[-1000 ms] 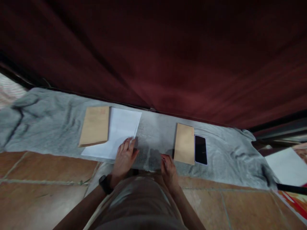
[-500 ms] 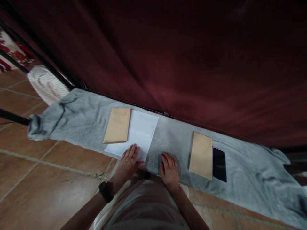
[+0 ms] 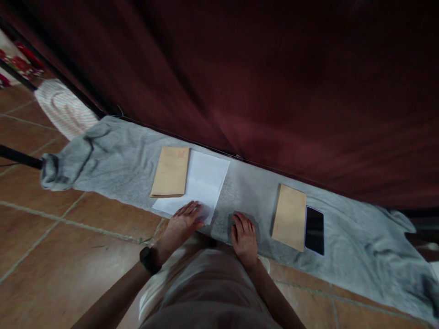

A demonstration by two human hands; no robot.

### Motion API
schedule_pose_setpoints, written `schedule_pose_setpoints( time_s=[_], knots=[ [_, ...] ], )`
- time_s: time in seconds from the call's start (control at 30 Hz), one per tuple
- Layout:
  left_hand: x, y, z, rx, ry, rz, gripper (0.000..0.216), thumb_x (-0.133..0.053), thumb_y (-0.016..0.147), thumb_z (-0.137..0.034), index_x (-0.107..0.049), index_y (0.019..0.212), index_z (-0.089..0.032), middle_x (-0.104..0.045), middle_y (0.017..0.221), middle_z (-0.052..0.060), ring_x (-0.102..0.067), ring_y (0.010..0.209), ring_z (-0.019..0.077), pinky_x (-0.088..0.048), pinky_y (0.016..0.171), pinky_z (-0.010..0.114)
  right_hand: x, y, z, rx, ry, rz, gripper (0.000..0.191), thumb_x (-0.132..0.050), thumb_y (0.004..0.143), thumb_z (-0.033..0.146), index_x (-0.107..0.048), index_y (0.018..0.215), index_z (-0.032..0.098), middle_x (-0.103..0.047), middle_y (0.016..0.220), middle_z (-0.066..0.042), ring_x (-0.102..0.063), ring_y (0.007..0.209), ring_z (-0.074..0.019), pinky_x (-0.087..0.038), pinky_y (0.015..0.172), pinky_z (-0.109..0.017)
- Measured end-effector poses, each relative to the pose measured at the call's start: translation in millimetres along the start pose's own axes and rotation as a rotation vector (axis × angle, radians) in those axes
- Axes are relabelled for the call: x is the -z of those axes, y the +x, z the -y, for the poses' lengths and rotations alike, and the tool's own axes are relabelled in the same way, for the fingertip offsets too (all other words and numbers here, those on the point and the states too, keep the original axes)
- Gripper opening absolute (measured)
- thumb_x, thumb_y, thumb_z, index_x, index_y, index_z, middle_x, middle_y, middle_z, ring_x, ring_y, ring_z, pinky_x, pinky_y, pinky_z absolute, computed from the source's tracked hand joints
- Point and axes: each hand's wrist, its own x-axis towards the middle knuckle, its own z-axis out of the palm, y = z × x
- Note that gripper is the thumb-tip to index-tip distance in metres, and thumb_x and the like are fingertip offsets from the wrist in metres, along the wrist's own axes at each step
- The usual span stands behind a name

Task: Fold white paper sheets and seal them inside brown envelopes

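My left hand lies flat on the lower part of the white paper sheets, fingers stretched out, with a dark watch on the wrist. A stack of brown envelopes covers the left part of the sheets, just beyond that hand. My right hand rests on the grey cloth, fingers loosely extended and holding nothing. To its right lies another brown envelope, apart from the hand. A dark-screened phone with a purple edge lies beside this envelope.
The grey cloth covers a long, narrow surface in front of me. A dark red curtain hangs along its far side. Black bars stand at the left, near a striped cloth. Brown floor tiles show below.
The view has shifted slightly, so the surface appears a little higher. Both hands stay in nearly the same places, the left still on the paper and the right on the cloth.
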Motion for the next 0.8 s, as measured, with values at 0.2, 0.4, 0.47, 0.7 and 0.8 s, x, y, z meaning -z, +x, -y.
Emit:
schedule_pose_setpoints(
  time_s=[0.2, 0.4, 0.47, 0.7, 0.8],
  knots=[
    [5, 2, -6, 0.012, -0.161, -0.047, 0.026, -0.053, 0.097, -0.027, -0.073, 0.112, -0.023, -0.076, 0.114, 0.007, -0.070, 0.107, 0.0230, -0.056, 0.096, 0.038, -1, -1, -1, -0.002, -0.001, 0.005, 0.040, -0.042, 0.102, 0.020, -0.055, 0.140, 0.016, -0.060, 0.141, -0.013, -0.052, 0.132, -0.0256, -0.038, 0.111, -0.045],
    [4, 6, -9, 0.226, -0.270, -0.114, 0.015, -0.063, 0.090, -0.033, -0.070, 0.082, -0.023, -0.074, 0.082, 0.004, -0.069, 0.075, 0.0203, -0.053, 0.069, 0.029, -1, 0, -1, 0.000, 0.011, -0.010, 0.041, -0.044, 0.101, 0.019, -0.055, 0.140, 0.018, -0.061, 0.140, -0.013, -0.053, 0.132, -0.0257, -0.039, 0.111, -0.045],
    [5, 8, -8, 0.266, -0.365, -0.103, 0.017, -0.066, 0.087, -0.035, -0.068, 0.075, -0.023, -0.071, 0.072, 0.001, -0.065, 0.067, 0.0179, -0.049, 0.063, 0.026, 0, 0, 0, -0.003, 0.017, -0.012, 0.041, -0.045, 0.101, 0.018, -0.056, 0.140, 0.018, -0.061, 0.139, -0.013, -0.053, 0.131, -0.0255, -0.039, 0.111, -0.045],
    [6, 11, 5, 0.323, -0.650, -0.045, 0.033, -0.070, 0.080, -0.047, -0.060, 0.063, -0.021, -0.054, 0.056, -0.004, -0.047, 0.052, 0.0121, -0.036, 0.051, 0.023, 1, 8, -1, -0.076, 0.153, -0.025, 0.035, -0.046, 0.100, 0.019, -0.065, 0.130, 0.020, -0.065, 0.134, -0.011, -0.057, 0.127, -0.0240, -0.044, 0.108, -0.043],
    [9, 12, 9, 0.292, -0.685, -0.019, 0.036, -0.072, 0.080, -0.050, -0.060, 0.064, -0.020, -0.051, 0.056, -0.004, -0.045, 0.052, 0.0115, -0.035, 0.051, 0.023, -1, 24, -1, -0.146, 0.318, -0.040, 0.035, -0.043, 0.100, 0.020, -0.068, 0.125, 0.023, -0.071, 0.123, -0.008, -0.064, 0.118, -0.0214, -0.049, 0.104, -0.040]
  ],
)
